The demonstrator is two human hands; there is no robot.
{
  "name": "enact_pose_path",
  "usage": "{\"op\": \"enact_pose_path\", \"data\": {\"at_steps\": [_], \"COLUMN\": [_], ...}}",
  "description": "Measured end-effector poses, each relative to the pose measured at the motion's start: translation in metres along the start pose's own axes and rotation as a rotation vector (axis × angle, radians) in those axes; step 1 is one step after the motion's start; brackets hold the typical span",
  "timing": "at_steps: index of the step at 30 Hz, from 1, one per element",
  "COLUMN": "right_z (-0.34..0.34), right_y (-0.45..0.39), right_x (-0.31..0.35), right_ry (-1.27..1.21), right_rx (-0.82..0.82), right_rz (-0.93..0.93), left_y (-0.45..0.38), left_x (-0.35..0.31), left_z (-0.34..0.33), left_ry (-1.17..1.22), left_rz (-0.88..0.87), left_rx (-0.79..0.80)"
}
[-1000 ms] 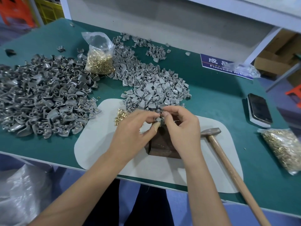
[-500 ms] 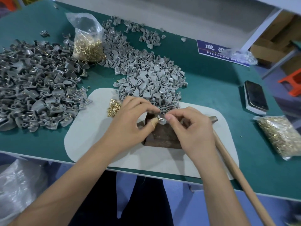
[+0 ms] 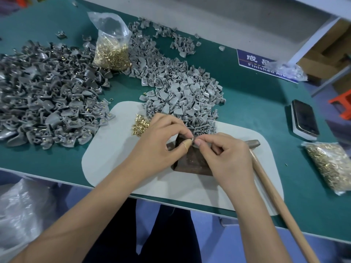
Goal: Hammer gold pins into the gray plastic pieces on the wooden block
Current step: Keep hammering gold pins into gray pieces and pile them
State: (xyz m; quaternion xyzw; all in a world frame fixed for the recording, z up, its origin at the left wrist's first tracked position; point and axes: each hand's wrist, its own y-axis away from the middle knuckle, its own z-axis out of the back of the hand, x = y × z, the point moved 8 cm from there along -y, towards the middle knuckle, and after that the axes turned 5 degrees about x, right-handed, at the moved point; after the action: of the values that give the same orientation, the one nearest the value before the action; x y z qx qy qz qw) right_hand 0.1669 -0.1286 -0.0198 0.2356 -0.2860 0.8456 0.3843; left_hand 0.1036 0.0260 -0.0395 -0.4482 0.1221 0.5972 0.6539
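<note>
I count two heaps of gray pieces: a darker heap (image 3: 47, 99) on my left and a lighter heap (image 3: 182, 95) ahead, each too many to number. There are two bags of pins, one bag (image 3: 112, 48) standing, one flat bag (image 3: 330, 166). One loose cluster of pins (image 3: 140, 125), one block (image 3: 191, 162), one hammer (image 3: 273, 188), one phone (image 3: 304, 118), one mat (image 3: 114, 149), one sign (image 3: 252, 60).

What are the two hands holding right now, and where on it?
Both hands, left hand and right hand, pinch one small gray plastic piece at its edges with their fingertips, above the wooden block.
</note>
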Motion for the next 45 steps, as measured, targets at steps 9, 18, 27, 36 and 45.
{"op": "enact_pose_path", "data": {"at_steps": [9, 18, 27, 36, 45], "right_z": [0.002, 0.001, 0.001, 0.004, 0.003], "right_y": [-0.011, -0.014, -0.008, -0.006, -0.01], "right_x": [0.022, 0.008, 0.007, 0.013, 0.019], "right_ry": [0.408, 0.163, -0.089, 0.052, 0.125], "right_rx": [0.165, 0.188, 0.119, 0.158, 0.19], "right_rz": [0.025, -0.056, -0.022, 0.022, 0.026], "left_y": [-0.001, 0.0, 0.0, -0.001, -0.002], "left_x": [0.001, 0.001, 0.0, 0.004, 0.003], "left_z": [-0.001, 0.0, 0.0, -0.002, -0.002], "left_ry": [-0.004, 0.008, 0.013, 0.021, 0.04], "left_rz": [-0.028, -0.019, -0.014, -0.022, -0.04], "left_rx": [-0.008, -0.009, 0.003, 0.003, -0.011]}}
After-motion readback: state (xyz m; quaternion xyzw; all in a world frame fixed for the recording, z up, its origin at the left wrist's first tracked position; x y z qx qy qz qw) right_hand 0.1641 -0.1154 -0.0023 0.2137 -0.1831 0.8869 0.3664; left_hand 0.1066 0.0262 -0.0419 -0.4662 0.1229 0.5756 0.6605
